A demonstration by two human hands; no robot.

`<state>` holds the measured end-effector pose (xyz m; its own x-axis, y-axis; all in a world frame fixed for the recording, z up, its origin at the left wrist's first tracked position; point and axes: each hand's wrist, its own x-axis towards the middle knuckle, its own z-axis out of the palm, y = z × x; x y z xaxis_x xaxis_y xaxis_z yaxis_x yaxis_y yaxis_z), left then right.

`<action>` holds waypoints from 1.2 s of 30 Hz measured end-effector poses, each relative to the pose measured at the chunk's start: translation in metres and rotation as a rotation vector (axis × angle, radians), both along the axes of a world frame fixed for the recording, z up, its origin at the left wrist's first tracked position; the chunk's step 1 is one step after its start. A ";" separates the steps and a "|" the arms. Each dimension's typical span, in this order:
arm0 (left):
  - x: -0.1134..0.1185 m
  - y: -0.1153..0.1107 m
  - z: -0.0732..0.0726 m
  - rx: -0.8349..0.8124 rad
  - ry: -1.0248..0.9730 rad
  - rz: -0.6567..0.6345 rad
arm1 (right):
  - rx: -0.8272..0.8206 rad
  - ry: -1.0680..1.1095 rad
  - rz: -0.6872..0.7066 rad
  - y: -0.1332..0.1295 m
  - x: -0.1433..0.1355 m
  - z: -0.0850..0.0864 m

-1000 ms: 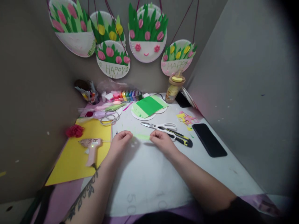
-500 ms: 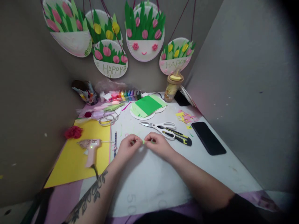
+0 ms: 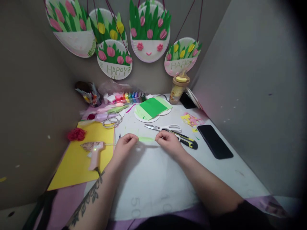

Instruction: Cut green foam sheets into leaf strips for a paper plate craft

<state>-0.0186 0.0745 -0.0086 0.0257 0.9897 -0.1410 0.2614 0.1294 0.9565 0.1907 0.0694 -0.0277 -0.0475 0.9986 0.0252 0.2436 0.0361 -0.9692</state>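
A: What's different from half a second ago?
B: The left hand (image 3: 126, 144) and right hand (image 3: 169, 144) were nearly touching; now they've drawn apart, left and right, and moved slightly farther over the table (image 3: 153, 182).
A: And the pale green strip (image 3: 146, 139)?
B: Mostly hidden by fingers then. Now it shows stretched between them, as it did a second ago.
A: Anything covered up?
B: Most of the dark patterned stick (image 3: 120, 136) on the left, leaving its far tip, and more of the scissors' (image 3: 158, 128) near handle on the right
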 end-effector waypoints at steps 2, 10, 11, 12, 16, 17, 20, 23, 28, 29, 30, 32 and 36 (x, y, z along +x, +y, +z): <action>0.001 -0.001 -0.001 0.007 0.030 -0.007 | 0.027 0.023 -0.047 0.000 -0.002 -0.001; 0.015 -0.008 0.002 -0.008 0.148 -0.170 | 0.097 -0.099 0.102 -0.010 -0.018 0.000; 0.015 -0.008 0.003 0.000 0.161 -0.180 | 0.101 -0.116 0.112 -0.010 -0.018 -0.002; 0.014 -0.008 0.003 0.008 0.172 -0.183 | 0.105 -0.131 0.121 -0.010 -0.018 -0.003; 0.005 -0.002 0.004 0.035 0.184 -0.149 | 0.107 -0.169 0.142 -0.008 -0.015 -0.010; 0.001 0.000 0.004 0.041 0.176 -0.121 | 0.094 -0.162 0.124 -0.007 -0.014 -0.011; -0.011 0.006 0.004 0.057 0.139 0.004 | 0.002 -0.095 0.005 0.002 -0.010 -0.012; -0.019 0.011 0.000 0.077 0.101 0.088 | -0.079 -0.045 -0.063 0.026 -0.011 -0.004; -0.016 0.012 -0.014 0.109 0.156 0.046 | 0.004 -0.298 -0.078 0.098 -0.035 0.012; -0.015 0.011 -0.016 0.132 0.201 0.026 | 0.003 -0.332 -0.099 0.113 -0.041 0.012; -0.014 0.010 -0.017 0.158 0.263 0.011 | -0.004 -0.371 -0.121 0.127 -0.047 0.012; -0.014 0.009 -0.016 0.204 0.397 -0.022 | -0.030 -0.454 -0.159 0.150 -0.056 0.009; -0.019 0.005 -0.006 0.184 0.635 -0.102 | -0.057 -0.600 -0.197 0.170 -0.062 0.007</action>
